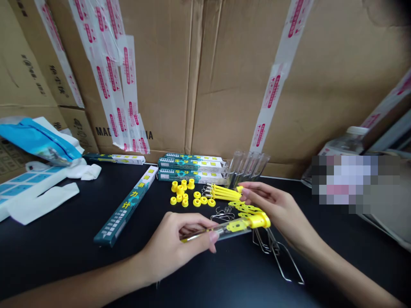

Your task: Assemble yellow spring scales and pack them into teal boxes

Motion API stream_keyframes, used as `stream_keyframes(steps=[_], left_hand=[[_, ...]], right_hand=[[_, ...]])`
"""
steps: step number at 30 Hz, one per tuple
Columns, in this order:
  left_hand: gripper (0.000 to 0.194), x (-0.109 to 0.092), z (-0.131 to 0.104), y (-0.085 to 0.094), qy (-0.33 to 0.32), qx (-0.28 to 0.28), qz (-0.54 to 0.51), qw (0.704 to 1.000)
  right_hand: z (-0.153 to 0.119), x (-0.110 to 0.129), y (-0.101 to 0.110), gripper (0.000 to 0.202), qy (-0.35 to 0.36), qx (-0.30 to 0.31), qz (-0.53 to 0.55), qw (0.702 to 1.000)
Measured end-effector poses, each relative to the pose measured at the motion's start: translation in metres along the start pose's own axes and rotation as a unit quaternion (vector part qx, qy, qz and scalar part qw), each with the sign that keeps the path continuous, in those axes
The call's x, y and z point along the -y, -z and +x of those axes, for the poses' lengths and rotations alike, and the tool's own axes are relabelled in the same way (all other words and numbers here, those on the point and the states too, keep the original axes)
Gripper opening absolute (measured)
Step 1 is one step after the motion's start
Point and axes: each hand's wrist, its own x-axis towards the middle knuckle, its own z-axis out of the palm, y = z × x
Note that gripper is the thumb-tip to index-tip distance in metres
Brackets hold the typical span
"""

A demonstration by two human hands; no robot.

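Hands worked low over the black bench [64, 239]. Left hand [175, 248] was curled, thumb and fingers pinching a clear plastic tube with a yellow cap at one end [229, 226], held nearly level just above the bench. Right hand [276, 209] had its fingers loosely bent and partly spread, fingertips touching the bundle of yellow plastic rods [223, 193] beside the tube's capped end; whether it gripped anything could not be told. Flat yellow scale strips [247, 208] lay under that hand. Bent steel wire hooks [279, 256] lay on the bench right of the tube, just below the right wrist. Small yellow plastic rings [186, 194] were scattered behind the tube, near small wire clips [223, 214]. Empty clear tubes [248, 167] stood leaning against the cardboard boxes [224, 85] at the back. Teal and white printed cartons [191, 169] were stacked just left of them, one long teal carton [126, 207] lay slantwise further left, another [115, 158] behind it. White folded cloths [41, 201] and a blue plastic bag [38, 141] sat at far left.
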Motion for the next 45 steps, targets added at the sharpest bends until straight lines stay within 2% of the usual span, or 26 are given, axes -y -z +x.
stream_keyframes(steps=[3, 5, 9, 12, 22, 27, 33, 39, 45], left_hand=[[0.032, -0.001, 0.001, 0.000, 0.008, -0.008, 0.009, 1.000], [0.033, -0.001, 0.002, 0.001, 0.013, -0.023, 0.015, 1.000], [0.034, 0.001, 0.005, 0.003, 0.014, -0.076, 0.022, 0.997], [0.036, 0.003, 0.008, 0.005, 0.027, -0.095, 0.015, 0.995], [0.036, 0.008, 0.009, 0.004, 0.039, -0.070, 0.035, 0.996], [0.036, 0.006, 0.009, 0.003, 0.036, -0.061, 0.042, 0.997], [0.033, 0.002, 0.007, 0.003, 0.024, -0.053, 0.052, 0.997], [0.033, 0.003, 0.006, 0.002, 0.017, -0.058, 0.054, 0.997], [0.034, 0.002, 0.006, 0.002, 0.013, -0.062, 0.052, 0.997]], right_hand=[[-0.008, 0.004, 0.012, 0.049, -0.043, -0.033, 0.094, 0.994], [-0.011, 0.010, 0.015, 0.046, -0.043, -0.033, 0.124, 0.991], [-0.019, 0.019, 0.013, 0.038, 0.009, -0.023, 0.069, 0.997], [-0.024, 0.019, 0.009, 0.035, 0.018, -0.016, 0.027, 0.999], [-0.034, 0.020, -0.004, 0.029, 0.011, 0.005, 0.077, 0.997], [-0.040, 0.019, -0.009, 0.023, 0.083, -0.017, -0.001, 0.996], [-0.047, 0.006, -0.013, 0.019, 0.153, -0.010, -0.062, 0.986], [-0.046, 0.016, -0.015, 0.020, 0.081, 0.008, 0.059, 0.995], [-0.041, 0.020, -0.015, 0.020, 0.004, 0.029, 0.197, 0.980]])
